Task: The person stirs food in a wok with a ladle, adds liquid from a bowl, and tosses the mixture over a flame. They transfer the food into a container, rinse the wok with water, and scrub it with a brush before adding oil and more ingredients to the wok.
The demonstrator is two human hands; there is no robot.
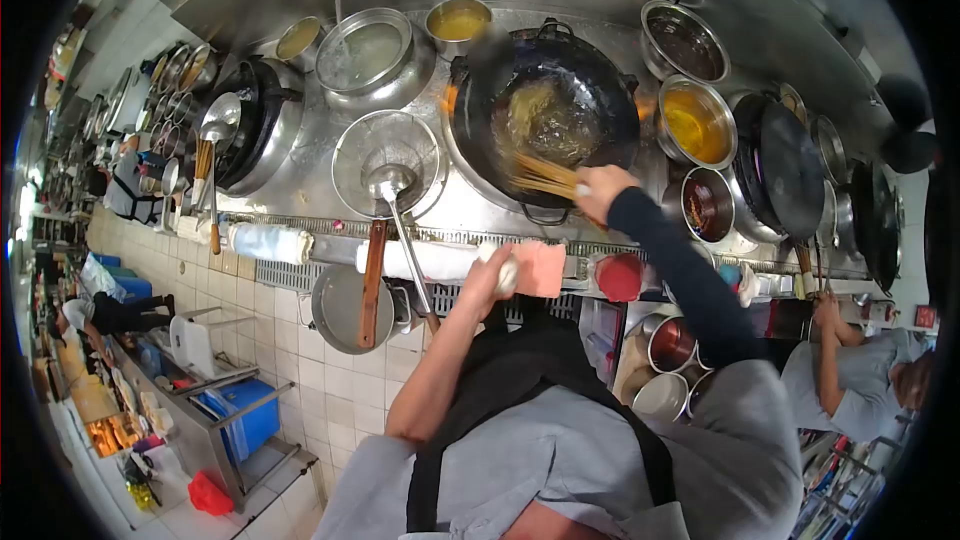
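Observation:
My right hand is closed round a bamboo wok brush, whose bristles reach into the near side of a black wok. Cloudy water swirls in the wok's bottom. Lower down, at the stove's front edge, my left hand grips a bunched white cloth. A pink cloth lies right beside those fingers. Left of the wok, a round mesh strainer has a steel ladle resting over it.
Behind the wok stand a pot of water and a bowl of yellow liquid. To its right are a bowl of yellow oil and a bowl of red sauce. A co-worker stands at the far right.

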